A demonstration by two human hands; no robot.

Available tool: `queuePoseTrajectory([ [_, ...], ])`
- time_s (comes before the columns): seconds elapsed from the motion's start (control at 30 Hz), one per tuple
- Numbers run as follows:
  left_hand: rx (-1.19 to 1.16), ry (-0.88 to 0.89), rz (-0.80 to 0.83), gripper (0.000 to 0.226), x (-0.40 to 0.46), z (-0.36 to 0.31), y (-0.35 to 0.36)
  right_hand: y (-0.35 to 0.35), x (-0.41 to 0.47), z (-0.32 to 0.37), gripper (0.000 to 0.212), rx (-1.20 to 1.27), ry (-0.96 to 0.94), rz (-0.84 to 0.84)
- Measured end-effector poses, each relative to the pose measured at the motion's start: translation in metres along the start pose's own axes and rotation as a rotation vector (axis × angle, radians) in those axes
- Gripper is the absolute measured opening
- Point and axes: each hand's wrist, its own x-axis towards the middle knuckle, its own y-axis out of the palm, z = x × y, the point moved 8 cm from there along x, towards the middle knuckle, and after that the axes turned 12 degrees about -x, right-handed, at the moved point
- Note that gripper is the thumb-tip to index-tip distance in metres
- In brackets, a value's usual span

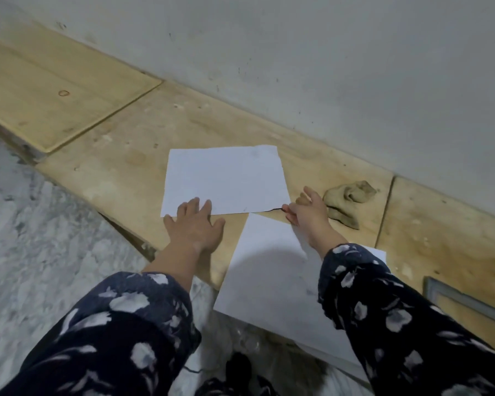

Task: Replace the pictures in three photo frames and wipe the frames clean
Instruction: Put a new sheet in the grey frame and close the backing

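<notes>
We see a white rectangular sheet of paper (225, 181) lying flat on a pale wooden ledge (126, 155) that runs along the foot of a grey wall (326, 52). Our left hand (196, 227) lies flat at the sheet's near edge, fingers straight and spread, fingertips on the paper. Our right hand (307, 210) is at the sheet's near right corner, thumb and fingers apparently pinching it, though blur keeps us from being sure. A second white sheet (269, 275) lies nearer than the first, overhanging the ledge. A crumpled beige cloth (347, 198) sits right of the first sheet, against the wall. A grey-edged frame corner (463, 302) shows far right of it.
</notes>
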Motion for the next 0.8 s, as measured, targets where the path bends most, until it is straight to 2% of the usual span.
queuePoseTrajectory([
  [0.07, 0.018, 0.01, -0.03, 0.063, -0.004, -0.009, 0.0, -0.018, -0.006, 0.003, 0.055, -0.238, -0.105, -0.032],
  [0.13, -0.009, 0.076, -0.144, 0.056, -0.013, -0.026, -0.003, -0.038, -0.016, 0.003, 0.042, -0.425, -0.191, -0.048],
  [0.2, -0.072, 0.136, -0.228, 0.049, -0.026, -0.045, -0.003, -0.058, -0.026, -0.003, 0.038, -0.603, -0.244, -0.022],
  [0.27, -0.09, 0.16, -0.186, 0.054, -0.035, -0.06, 0.008, -0.078, -0.034, -0.015, 0.043, -0.861, -0.235, 0.008],
  [0.33, -0.059, 0.179, -0.12, 0.067, -0.041, -0.072, 0.02, -0.105, -0.043, -0.03, 0.055, -1.17, -0.138, 0.005],
  [0.43, -0.001, 0.19, -0.052, 0.089, -0.049, -0.083, 0.039, -0.145, -0.059, -0.042, 0.068, -1.355, -0.056, -0.032],
  [0.5, 0.031, 0.167, -0.032, 0.097, -0.051, -0.082, 0.046, -0.162, -0.064, -0.047, 0.071, -1.352, -0.043, -0.067],
  [0.57, 0.049, 0.161, -0.044, 0.095, -0.053, -0.084, 0.047, -0.174, -0.069, -0.049, 0.067, -1.25, -0.037, -0.106],
  [0.73, 0.069, 0.178, -0.078, 0.084, -0.059, -0.089, 0.047, -0.178, -0.077, -0.047, 0.058, -0.587, -0.021, -0.195],
  [0.8, 0.066, 0.164, -0.088, 0.082, -0.06, -0.088, 0.047, -0.178, -0.082, -0.046, 0.044, -0.451, 0.006, -0.21],
])
